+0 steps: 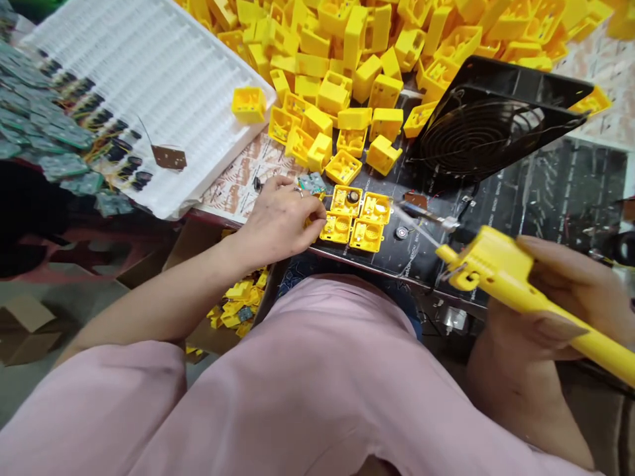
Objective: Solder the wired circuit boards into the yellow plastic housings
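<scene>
My left hand (280, 218) rests at the table's near edge with its fingers pinched on a small green circuit board (312, 184). Right beside it lies a block of several open yellow plastic housings (358, 218) set side by side. My right hand (570, 304) is wrapped round the yellow handle of a soldering iron (501, 268). The iron's metal tip (414, 218) reaches out over the right edge of those housings.
A big heap of yellow housings (377, 59) fills the back of the table. A black fan (486, 125) lies at the right. A white ribbed tray (149, 86) and rows of green circuit boards (54, 132) lie at the left. A box of yellow parts (238, 304) sits below the table.
</scene>
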### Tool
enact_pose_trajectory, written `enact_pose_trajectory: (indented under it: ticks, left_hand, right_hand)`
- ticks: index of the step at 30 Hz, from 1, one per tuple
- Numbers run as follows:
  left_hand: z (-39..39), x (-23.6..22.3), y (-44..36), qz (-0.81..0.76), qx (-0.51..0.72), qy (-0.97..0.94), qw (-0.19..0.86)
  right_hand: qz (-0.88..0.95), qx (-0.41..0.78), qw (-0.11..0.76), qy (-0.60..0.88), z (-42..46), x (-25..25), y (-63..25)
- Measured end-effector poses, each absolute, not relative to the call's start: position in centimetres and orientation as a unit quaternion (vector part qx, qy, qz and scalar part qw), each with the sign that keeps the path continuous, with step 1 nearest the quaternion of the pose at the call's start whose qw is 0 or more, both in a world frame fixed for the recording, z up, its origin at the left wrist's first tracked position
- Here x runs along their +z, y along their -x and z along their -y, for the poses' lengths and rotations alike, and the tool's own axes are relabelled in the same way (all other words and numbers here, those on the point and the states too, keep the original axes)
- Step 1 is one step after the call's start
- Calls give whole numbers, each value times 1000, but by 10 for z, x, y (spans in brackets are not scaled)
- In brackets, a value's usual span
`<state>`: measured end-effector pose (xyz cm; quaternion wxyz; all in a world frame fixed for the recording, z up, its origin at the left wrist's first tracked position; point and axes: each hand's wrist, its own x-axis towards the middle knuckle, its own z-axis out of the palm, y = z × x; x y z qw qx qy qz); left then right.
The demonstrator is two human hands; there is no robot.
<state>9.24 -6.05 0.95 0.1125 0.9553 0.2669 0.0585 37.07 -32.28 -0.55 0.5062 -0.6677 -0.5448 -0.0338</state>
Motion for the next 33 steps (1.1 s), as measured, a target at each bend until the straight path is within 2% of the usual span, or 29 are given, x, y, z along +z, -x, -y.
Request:
enact_pose_trajectory:
  ticks: [3, 6, 11, 22, 28, 33]
  left_hand:
    - [59, 15, -96, -247, 10, -961, 125]
    - [58, 17, -96, -229, -4, -966, 120]
    - [56, 9, -96, -210, 34, -971, 111]
    - [55, 10, -101, -210, 34, -971, 108]
    - [54, 9, -103, -214, 26, -969, 116]
    - [54, 11, -105, -208, 26, -971, 118]
  right_hand:
    - [580, 8, 539, 610, 298, -2, -359]
    - [651, 64, 483, 581, 283, 4, -355]
    - [748, 44, 458, 479, 269, 8, -356]
    - [796, 16, 392, 461, 254, 20, -348]
    - [755, 93, 374, 530, 271, 27, -355]
    - [740, 100, 378, 548, 275, 21, -355]
